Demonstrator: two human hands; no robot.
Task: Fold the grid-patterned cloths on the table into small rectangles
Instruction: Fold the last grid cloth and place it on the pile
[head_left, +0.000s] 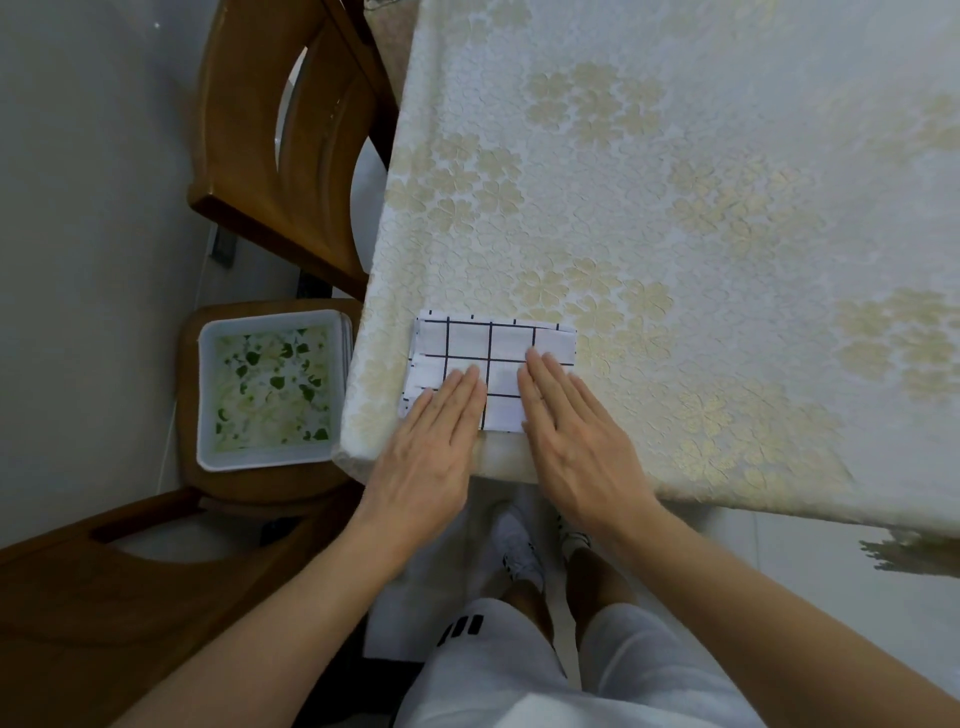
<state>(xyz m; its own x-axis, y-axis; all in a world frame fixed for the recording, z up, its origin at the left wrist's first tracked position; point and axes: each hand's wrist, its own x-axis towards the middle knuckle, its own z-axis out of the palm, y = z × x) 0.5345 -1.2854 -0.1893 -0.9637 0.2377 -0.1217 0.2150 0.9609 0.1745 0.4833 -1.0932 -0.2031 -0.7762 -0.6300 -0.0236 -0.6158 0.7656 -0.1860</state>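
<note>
A white cloth with a black grid (493, 348) lies folded into a small rectangle near the table's front left corner. My left hand (431, 441) rests flat on its near left part, fingers straight and together. My right hand (571, 431) lies flat on its near right part, fingertips reaching the cloth's middle. Both palms press down and grip nothing. The near edge of the cloth is partly hidden under my hands.
The table (701, 208) wears a cream floral tablecloth. A wooden chair (275, 156) stands at the table's left side. Another chair seat at lower left holds a white square tray (270, 389) with a green leaf pattern. My legs and shoes show below the table edge.
</note>
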